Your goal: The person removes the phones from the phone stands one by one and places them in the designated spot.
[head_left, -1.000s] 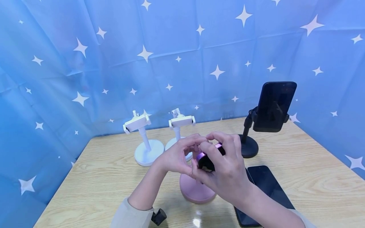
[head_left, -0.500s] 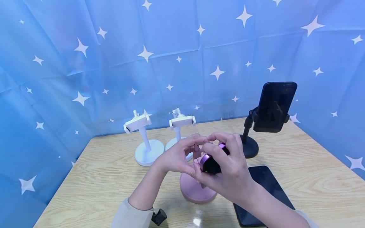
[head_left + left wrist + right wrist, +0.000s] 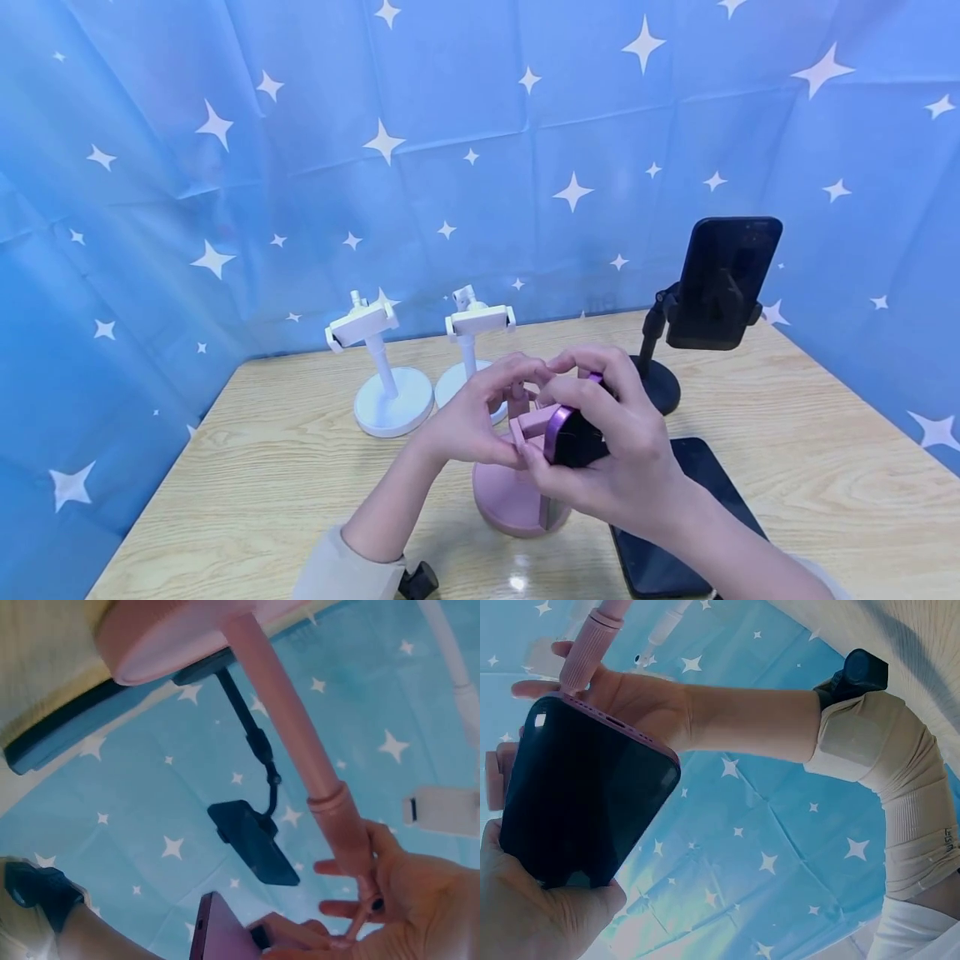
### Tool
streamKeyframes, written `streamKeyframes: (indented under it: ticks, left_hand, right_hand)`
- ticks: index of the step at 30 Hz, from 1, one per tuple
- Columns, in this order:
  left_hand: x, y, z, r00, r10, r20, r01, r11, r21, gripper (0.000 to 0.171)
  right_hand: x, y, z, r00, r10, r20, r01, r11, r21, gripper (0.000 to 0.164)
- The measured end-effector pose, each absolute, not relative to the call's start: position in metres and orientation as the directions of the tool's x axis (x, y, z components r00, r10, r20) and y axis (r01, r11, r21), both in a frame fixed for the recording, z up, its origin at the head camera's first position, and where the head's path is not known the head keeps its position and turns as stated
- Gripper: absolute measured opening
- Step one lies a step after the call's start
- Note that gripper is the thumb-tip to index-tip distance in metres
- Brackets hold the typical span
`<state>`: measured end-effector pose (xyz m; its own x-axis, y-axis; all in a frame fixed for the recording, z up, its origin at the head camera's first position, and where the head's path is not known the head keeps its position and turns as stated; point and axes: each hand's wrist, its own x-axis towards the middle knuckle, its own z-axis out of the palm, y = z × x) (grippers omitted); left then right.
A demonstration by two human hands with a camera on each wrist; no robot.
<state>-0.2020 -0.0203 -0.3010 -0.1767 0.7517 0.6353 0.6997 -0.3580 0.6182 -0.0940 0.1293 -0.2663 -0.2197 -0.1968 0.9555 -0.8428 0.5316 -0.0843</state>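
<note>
A pink phone stand with a round base (image 3: 506,496) stands in front of me. In the left wrist view my left hand (image 3: 424,889) has its fingers around the stand's upper end, where the pole (image 3: 289,720) meets the joint. My right hand (image 3: 633,442) grips a purple-edged phone (image 3: 577,437), its dark screen facing the right wrist camera. The phone sits against the stand's pink clamp (image 3: 534,421), one clamp end showing at its left edge. Thumb and fingertips of both hands meet around the clamp in the head view. The back of the phone is mostly hidden.
Two white phone stands (image 3: 393,400) (image 3: 480,321) stand at the back left. A black stand (image 3: 660,387) holding a black phone (image 3: 723,283) is at the back right. Dark glossy flat devices (image 3: 712,479) lie partly under the right forearm. A starry blue cloth hangs behind.
My right hand and the phone have shifted a little to the right, and more of the pink clamp shows between the hands. The left hand has moved slightly right, still on the stand.
</note>
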Motion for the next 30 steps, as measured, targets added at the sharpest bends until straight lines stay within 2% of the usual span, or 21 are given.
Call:
streamKeyframes:
  ticks: [5,8,11,15,18,21,26,30]
  left_hand:
    - [-0.198,-0.018,-0.308,-0.211,0.696,0.686,0.729,-0.355,0.585,0.079]
    - [-0.195,-0.017,-0.312,-0.238,0.660,0.713,0.733,-0.360,0.577,0.089]
    - [-0.192,-0.015,-0.317,-0.258,0.625,0.737,0.730,-0.374,0.572,0.094]
    - [-0.188,-0.013,-0.319,-0.278,0.602,0.748,0.716,-0.389,0.579,0.091]
    - [-0.186,-0.015,-0.318,-0.297,0.610,0.734,0.707,-0.376,0.599,0.087]
    - [-0.185,-0.017,-0.313,-0.320,0.626,0.711,0.713,-0.336,0.616,0.081]
    - [-0.185,-0.017,-0.305,-0.345,0.660,0.667,0.731,-0.256,0.632,0.072]
    - [-0.186,-0.017,-0.300,-0.343,0.685,0.642,0.741,-0.223,0.634,0.070]
  right_hand:
    - [-0.125,0.177,-0.329,-0.230,-0.194,0.954,-0.866,0.488,-0.110,0.057]
    - [-0.133,0.202,-0.352,-0.257,-0.173,0.951,-0.860,0.490,-0.143,0.065]
    - [-0.121,0.208,-0.340,-0.287,-0.151,0.946,-0.842,0.511,-0.174,0.058]
    - [-0.086,0.190,-0.288,-0.346,-0.126,0.930,-0.777,0.594,-0.209,0.039]
    - [-0.070,0.182,-0.264,-0.395,-0.115,0.912,-0.713,0.664,-0.225,0.044]
    - [-0.066,0.186,-0.259,-0.441,-0.109,0.891,-0.656,0.716,-0.237,0.052]
    - [-0.069,0.207,-0.271,-0.502,-0.110,0.858,-0.618,0.740,-0.266,0.055]
    - [-0.073,0.223,-0.282,-0.571,-0.122,0.811,-0.562,0.779,-0.278,0.035]
